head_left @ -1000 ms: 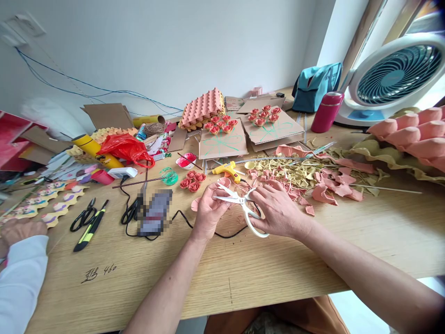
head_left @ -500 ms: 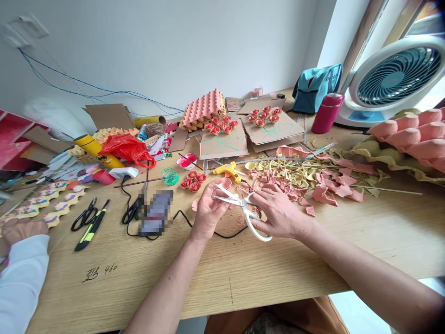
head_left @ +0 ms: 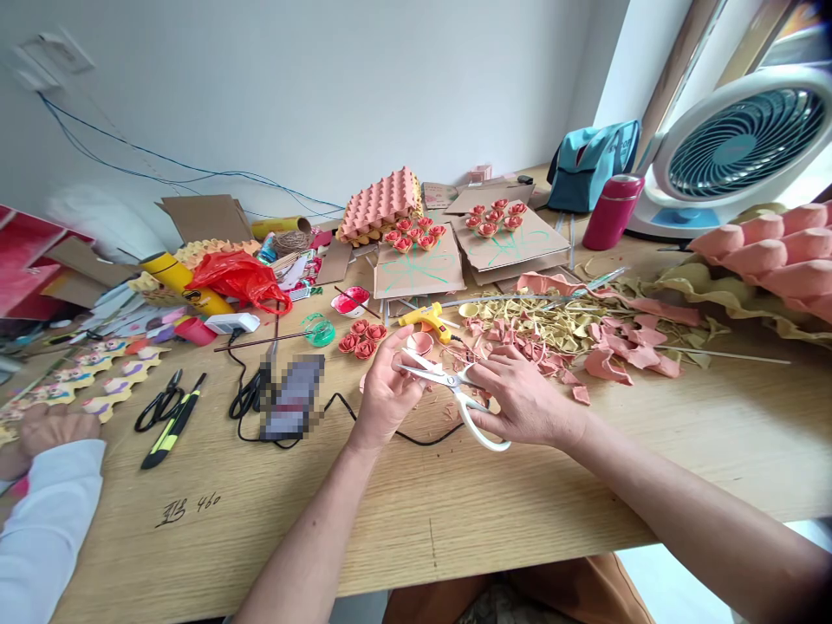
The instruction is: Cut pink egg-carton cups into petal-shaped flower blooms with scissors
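My right hand (head_left: 523,394) grips the handles of white-handled scissors (head_left: 481,420), with the blades pointing left and slightly apart. Beside those blades, my left hand (head_left: 388,381) has its thumb and fingers bent together; whatever it pinches is hidden by the fingers and blades. Just behind the blade tips shows a small pink egg-carton cup (head_left: 421,344); I cannot tell whether it is held or lies on the table. A yellow glue gun (head_left: 425,321) lies beyond my hands. Several red carton flowers (head_left: 362,338) sit to the left of it.
Pink and yellow carton scraps (head_left: 539,334) are heaped at right, near egg trays (head_left: 773,251) and a fan (head_left: 734,156). Cardboard pieces (head_left: 419,273) bearing flowers stand behind. Black scissors (head_left: 159,407), a utility knife (head_left: 174,425) and a co-worker's hand (head_left: 55,429) are at left.
The scissor blades have closed somewhat from their wider gap. My left fingers have shifted slightly, and more of the pink cup shows. At left the co-worker's sleeve has moved a little right.
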{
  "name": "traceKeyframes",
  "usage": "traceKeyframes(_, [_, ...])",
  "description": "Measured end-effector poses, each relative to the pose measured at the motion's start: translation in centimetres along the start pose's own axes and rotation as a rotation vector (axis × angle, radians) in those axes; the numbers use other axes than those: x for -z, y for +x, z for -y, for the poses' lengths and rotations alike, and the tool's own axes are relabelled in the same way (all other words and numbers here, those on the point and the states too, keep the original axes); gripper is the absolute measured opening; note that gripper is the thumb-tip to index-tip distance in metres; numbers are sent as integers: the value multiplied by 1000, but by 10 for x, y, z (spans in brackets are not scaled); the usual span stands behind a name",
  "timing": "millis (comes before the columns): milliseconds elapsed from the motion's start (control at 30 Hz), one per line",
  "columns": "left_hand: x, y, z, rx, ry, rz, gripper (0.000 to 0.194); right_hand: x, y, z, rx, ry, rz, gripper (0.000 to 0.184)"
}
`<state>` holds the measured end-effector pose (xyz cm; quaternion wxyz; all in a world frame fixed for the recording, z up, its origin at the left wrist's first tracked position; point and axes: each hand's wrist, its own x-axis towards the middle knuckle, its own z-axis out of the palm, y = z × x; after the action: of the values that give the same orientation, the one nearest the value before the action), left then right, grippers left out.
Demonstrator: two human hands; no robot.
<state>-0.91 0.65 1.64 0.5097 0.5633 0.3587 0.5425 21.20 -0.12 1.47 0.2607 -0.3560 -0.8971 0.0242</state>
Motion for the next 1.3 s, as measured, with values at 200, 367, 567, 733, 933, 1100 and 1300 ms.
traceKeyframes(200, [5, 2, 1, -40, 79, 15, 75, -1, -1, -1, -3, -4, 5, 32])
traceKeyframes(367, [7, 2, 0, -67, 114, 29, 77, 0, -1, -1, 9, 9, -4, 32])
traceKeyframes(567, [10, 2, 1, -50, 115, 22, 83, -4, -2, -6, 31, 24, 10, 32])
traceKeyframes(733, [10, 5, 2, -39, 72, 20, 76, -11, -2, -10, -24, 60, -20, 29])
traceKeyframes(933, [11, 6, 5, 21, 5, 69, 70, -9, -1, -6, -225, 343, -82, 26])
traceKeyframes(1100, [10, 5, 9, 111, -2, 124, 75, -8, 1, -3, -318, 668, -178, 20])
traceKeyframes(1300, [2, -1, 16, 163, 132, 240, 85, -9, 3, 3, -326, 865, -138, 22])
